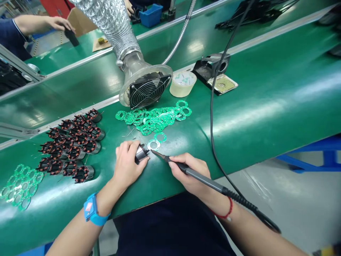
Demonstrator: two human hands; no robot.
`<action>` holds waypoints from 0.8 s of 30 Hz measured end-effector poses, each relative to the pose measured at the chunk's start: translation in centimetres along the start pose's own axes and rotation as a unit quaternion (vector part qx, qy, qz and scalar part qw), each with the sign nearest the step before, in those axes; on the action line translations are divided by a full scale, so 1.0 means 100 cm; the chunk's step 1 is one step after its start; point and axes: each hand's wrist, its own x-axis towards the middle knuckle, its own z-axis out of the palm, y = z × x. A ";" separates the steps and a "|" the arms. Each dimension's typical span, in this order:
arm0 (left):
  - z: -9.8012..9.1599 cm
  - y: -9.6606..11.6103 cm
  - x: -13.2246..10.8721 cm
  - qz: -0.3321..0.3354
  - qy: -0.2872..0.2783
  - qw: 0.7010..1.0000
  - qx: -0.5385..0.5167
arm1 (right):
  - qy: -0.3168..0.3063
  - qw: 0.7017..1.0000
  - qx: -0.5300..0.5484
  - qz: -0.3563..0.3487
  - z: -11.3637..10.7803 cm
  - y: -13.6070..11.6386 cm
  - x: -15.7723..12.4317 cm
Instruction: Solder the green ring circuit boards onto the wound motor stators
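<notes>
My left hand (pixel 129 161) is closed around a motor stator (pixel 141 153) that lies on its side on the green bench. In my right hand (pixel 189 170) is a soldering iron (pixel 202 176), held like a pen. Its tip points left and sits at the stator's end, close to a ring-shaped circuit board (pixel 153 144); whether it touches is too small to tell. A second green ring board (pixel 160 137) overlaps that one. Behind them spreads a heap of green ring boards (pixel 156 120).
Several wound stators (pixel 71 142) stand grouped at left, beside more ring boards (pixel 20 186). A fume extractor hood (pixel 146 87) hangs above the heap. Behind are a tape roll (pixel 182 84) and an iron stand (pixel 213 71). The iron's cable (pixel 212 121) crosses the bench. A co-worker's hand (pixel 62 25) shows upper left.
</notes>
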 end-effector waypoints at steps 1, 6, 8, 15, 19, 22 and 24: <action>0.000 0.000 0.000 0.003 0.002 1.000 0.002 | -0.002 1.000 0.002 -0.004 0.000 0.001 0.000; 0.000 0.000 0.000 0.012 0.000 1.000 0.003 | 0.007 0.994 0.066 0.090 -0.004 0.005 -0.003; -0.001 0.001 0.000 0.013 -0.003 1.000 0.002 | 0.018 0.989 0.085 0.121 -0.005 0.005 -0.004; 0.000 0.000 0.001 0.013 -0.012 1.000 0.002 | -0.013 0.995 0.035 0.094 -0.005 0.001 0.001; 0.001 -0.001 0.001 0.017 -0.009 1.000 0.003 | -0.007 0.994 0.045 0.101 -0.004 0.004 -0.001; 0.000 -0.001 0.001 0.019 -0.011 1.000 0.003 | 0.029 0.992 0.054 0.109 -0.003 0.007 -0.004; -0.001 0.000 0.001 0.020 -0.014 1.000 0.003 | 0.035 0.992 0.057 0.104 -0.002 0.008 -0.005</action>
